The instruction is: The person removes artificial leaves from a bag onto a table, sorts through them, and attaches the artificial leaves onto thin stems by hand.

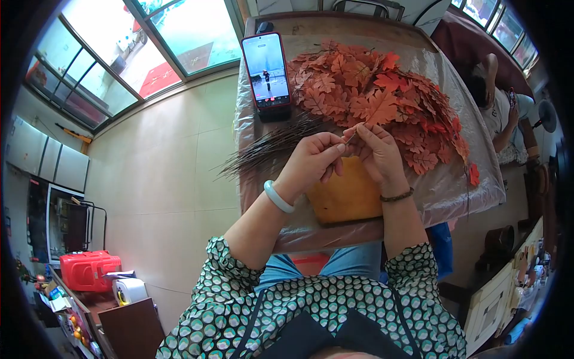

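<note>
My left hand (313,157) pinches a thin dark stem near the middle of the table, its fingertips close to those of my right hand. My right hand (380,154) is closed on the base of an orange-red leaf (375,107), which overlaps the leaf pile behind it. Both hands are above a yellow-orange block (345,194). A large heap of red and orange artificial leaves (335,78) spreads behind and to the right. Left of my left hand lies a bundle of thin dark stems (263,149).
A phone (266,69) stands upright at the table's back left. Plastic film covers the table (460,203). One small red leaf (474,175) lies near the right edge. Another person (505,119) is at the right, beyond the table. A red case (89,271) is at far left.
</note>
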{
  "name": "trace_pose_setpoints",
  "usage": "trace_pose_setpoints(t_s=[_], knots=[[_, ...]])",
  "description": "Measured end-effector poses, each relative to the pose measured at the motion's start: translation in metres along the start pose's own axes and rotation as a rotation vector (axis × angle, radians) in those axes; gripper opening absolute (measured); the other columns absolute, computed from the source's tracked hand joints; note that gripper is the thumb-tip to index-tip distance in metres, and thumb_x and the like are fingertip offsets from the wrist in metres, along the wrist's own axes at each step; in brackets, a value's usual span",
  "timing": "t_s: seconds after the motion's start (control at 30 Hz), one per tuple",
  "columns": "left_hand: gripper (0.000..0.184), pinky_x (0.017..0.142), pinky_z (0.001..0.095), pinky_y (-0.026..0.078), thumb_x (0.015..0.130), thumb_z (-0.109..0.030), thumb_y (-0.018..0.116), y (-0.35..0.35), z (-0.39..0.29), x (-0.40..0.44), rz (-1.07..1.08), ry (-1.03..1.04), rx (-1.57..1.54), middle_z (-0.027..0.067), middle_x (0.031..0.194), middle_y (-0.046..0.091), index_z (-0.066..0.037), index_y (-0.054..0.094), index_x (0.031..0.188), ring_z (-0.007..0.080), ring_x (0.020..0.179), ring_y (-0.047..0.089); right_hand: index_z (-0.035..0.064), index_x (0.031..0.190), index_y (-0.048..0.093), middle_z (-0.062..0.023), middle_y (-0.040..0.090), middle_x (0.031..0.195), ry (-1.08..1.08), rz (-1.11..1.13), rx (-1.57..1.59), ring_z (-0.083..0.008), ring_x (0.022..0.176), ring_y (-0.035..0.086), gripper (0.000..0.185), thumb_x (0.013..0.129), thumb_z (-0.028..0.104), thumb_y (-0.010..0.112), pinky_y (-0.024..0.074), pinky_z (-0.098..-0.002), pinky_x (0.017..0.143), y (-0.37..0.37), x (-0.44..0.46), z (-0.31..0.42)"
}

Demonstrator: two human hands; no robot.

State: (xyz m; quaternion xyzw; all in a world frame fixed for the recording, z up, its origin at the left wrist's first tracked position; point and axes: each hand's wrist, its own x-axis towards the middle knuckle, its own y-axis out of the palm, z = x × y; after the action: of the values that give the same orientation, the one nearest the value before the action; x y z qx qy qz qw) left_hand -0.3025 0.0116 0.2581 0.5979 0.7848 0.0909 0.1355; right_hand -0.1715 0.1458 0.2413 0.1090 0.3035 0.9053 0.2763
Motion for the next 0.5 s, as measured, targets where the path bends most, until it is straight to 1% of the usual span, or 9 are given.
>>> trace_pose_setpoints(t_s=[0.03, 0.27, 0.5], knots=[[0.015, 0.04, 0.0171, 0.035, 0.096, -0.015, 0.055, 0.0006, -0.0008, -0.0004, -0.001, 0.0, -0.001, 0.0031, 0.064, 0.06, -0.001, 0.06, 0.101, 0.0034, 0.042, 0.045, 0.0021, 0.096, 0.065, -0.0133, 0.069, 0.097, 0.006, -0.006, 0.013, -0.0206, 0.088, 0.067, 0.014, 0.095, 0.013, 0.057, 0.0558, -0.0328, 0.078, 0.0007, -0.0003, 0.0005], [0.016, 0.04, 0.0168, 0.034, 0.097, -0.015, 0.054, -0.0008, 0.0014, 0.0005, -0.006, 0.015, -0.003, 0.0032, 0.065, 0.061, -0.001, 0.06, 0.103, 0.0034, 0.042, 0.045, 0.0024, 0.096, 0.065, -0.0137, 0.069, 0.097, -0.005, 0.002, -0.008, -0.0203, 0.088, 0.067, 0.014, 0.095, 0.013, 0.057, 0.056, -0.0318, 0.076, 0.0012, 0.0, 0.001], [0.016, 0.041, 0.0165, 0.034, 0.096, -0.015, 0.055, 0.0007, 0.0004, -0.0011, -0.027, 0.03, 0.022, 0.0032, 0.064, 0.061, -0.001, 0.061, 0.102, 0.0033, 0.043, 0.045, 0.0019, 0.098, 0.064, -0.014, 0.069, 0.098, -0.012, 0.012, -0.031, -0.0202, 0.089, 0.067, 0.014, 0.095, 0.013, 0.056, 0.056, -0.0319, 0.077, 0.0008, -0.0006, -0.0004]])
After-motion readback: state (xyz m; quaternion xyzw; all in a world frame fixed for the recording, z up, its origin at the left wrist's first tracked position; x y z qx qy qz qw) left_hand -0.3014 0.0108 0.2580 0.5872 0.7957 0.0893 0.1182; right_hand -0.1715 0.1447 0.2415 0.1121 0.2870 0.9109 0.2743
